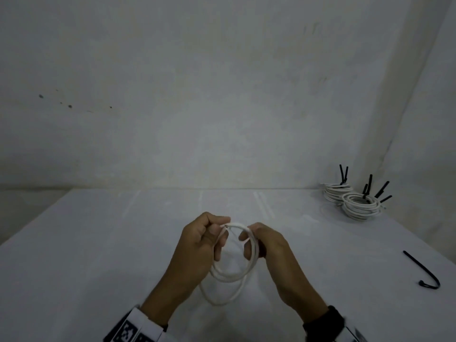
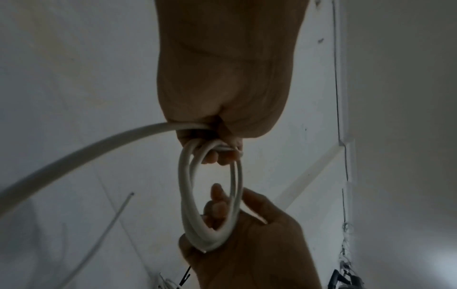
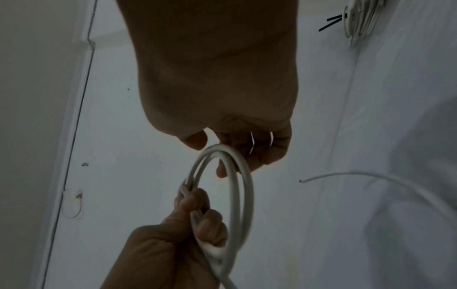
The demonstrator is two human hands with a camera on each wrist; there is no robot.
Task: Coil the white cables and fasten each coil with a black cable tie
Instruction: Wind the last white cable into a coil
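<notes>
A white cable [image 1: 229, 277] is wound into a few loops held above the middle of the table. My left hand [image 1: 217, 233] pinches the loops at the upper left, where one cut cable end pokes out between thumb and fingers. The fingers of my right hand [image 1: 249, 240] curl round the coil's right side. In the left wrist view the coil [image 2: 186, 195] hangs between left hand [image 2: 217, 154] and right hand [image 2: 222, 207], and a loose length [image 2: 74, 156] sweeps off left. The right wrist view shows the coil [image 3: 247, 187] and a free cable end [image 3: 321, 175]. A black cable tie [image 1: 423, 272] lies on the table to the right.
Several finished coils [image 1: 350, 198] with black ties sticking up sit stacked at the table's back right corner, also in the right wrist view as tied coils [image 3: 361, 19]. A white cloth covers the table [image 1: 98, 243]. A plain wall [image 1: 222, 95] stands behind.
</notes>
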